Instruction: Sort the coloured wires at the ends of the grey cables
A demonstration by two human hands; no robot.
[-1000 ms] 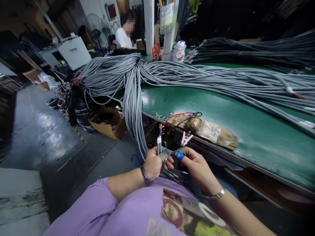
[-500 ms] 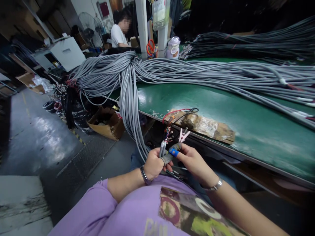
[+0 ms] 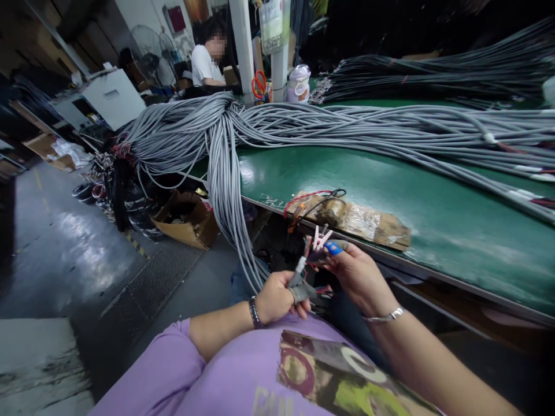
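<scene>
My left hand (image 3: 275,297) is closed round the ends of grey cables (image 3: 296,278), whose thin coloured wires (image 3: 323,290) fan out beyond the fingers. Something grey wraps the tips of those fingers. My right hand (image 3: 358,268), with blue tape (image 3: 333,248) on a finger, pinches near a pink clip (image 3: 321,238) at the bench edge. What lies between its fingertips is too small and dark to make out. Just behind the clip, a strip of cardboard (image 3: 394,231) carries a brown taped lump (image 3: 330,212) and red and black leads.
A thick bundle of grey cables (image 3: 223,156) drapes off the green bench (image 3: 281,167) to my left. Black cables (image 3: 411,81), a lidded jar (image 3: 299,84) and orange-handled scissors (image 3: 259,84) are at the back. A cardboard box (image 3: 186,225) stands below. Another person (image 3: 206,63) sits beyond.
My right hand has moved away from my left, up and rightward to beside the pink clip. The left hand still grips the cables, whose wires now point further right.
</scene>
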